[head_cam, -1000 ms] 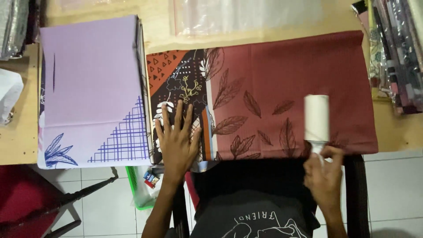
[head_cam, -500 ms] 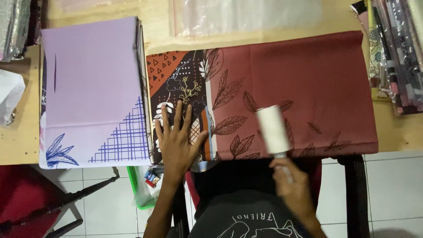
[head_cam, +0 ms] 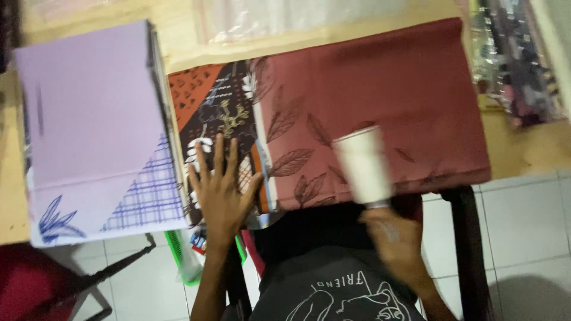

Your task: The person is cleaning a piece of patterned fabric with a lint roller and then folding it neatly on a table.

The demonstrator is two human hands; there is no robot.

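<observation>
Your left hand (head_cam: 221, 189) lies flat, fingers (head_cam: 219, 156) spread, on the patterned end of the folded maroon cloth (head_cam: 380, 107) on the counter (head_cam: 523, 148). Your right hand (head_cam: 397, 242) grips the white lint roller (head_cam: 363, 166) by its handle; the roller rests on the cloth's near edge, apparently touching, though blurred.

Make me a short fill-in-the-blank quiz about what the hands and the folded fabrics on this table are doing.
1. The left hand lies flat, fingers spread, on the ____ end of the maroon leaf-print fabric.
2. The right hand holds a white ____ by its handle.
3. Left of that fabric lies a folded cloth whose main colour is ____.

Missing words: patterned; lint roller; lilac
</observation>
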